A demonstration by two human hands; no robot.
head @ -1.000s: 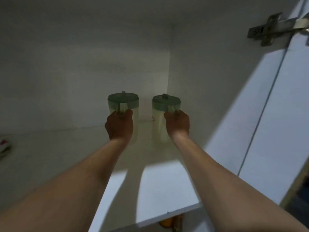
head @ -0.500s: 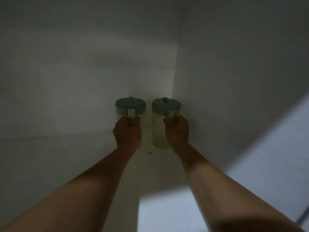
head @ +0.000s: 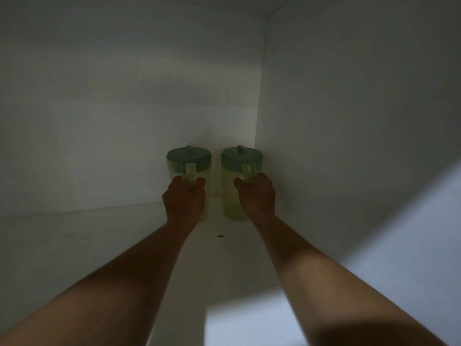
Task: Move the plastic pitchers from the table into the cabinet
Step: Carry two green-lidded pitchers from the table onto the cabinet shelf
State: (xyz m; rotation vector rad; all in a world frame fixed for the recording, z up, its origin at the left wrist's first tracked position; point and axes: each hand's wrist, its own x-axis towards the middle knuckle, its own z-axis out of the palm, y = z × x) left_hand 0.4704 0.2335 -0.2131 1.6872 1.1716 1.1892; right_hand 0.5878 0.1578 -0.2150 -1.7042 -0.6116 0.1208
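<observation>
Two plastic pitchers are being held deep inside the cabinet, in its far right corner, standing side by side with a narrow gap between them. The left pitcher is being gripped by the left hand, whose fingers are seen wrapped around the pale handle that is facing back toward the person, at six o'clock from the pitcher body. The right pitcher is being gripped in the same way by the right hand, clenched on its own handle; this pitcher is standing at three o'clock from the other, close to the side wall, though contact with that wall cannot be told.

Both pitchers are being kept upright, long axes vertical, green lids on top. Their bases seem to be resting on the shelf floor, but in this dim light that cannot be confirmed. A little pale greenish tint is showing low in the right pitcher; whether it is liquid or only the plastic cannot be told. Nothing else is being stored in the cabinet except a small dark speck lying on the floor at six o'clock from the gap.

The placing step is judged nearly finished. Since each handle is lying straight toward its hand, release is likely to call only for opened fingers and arms drawn back toward six o'clock, neither hand being nearer than the other.
</observation>
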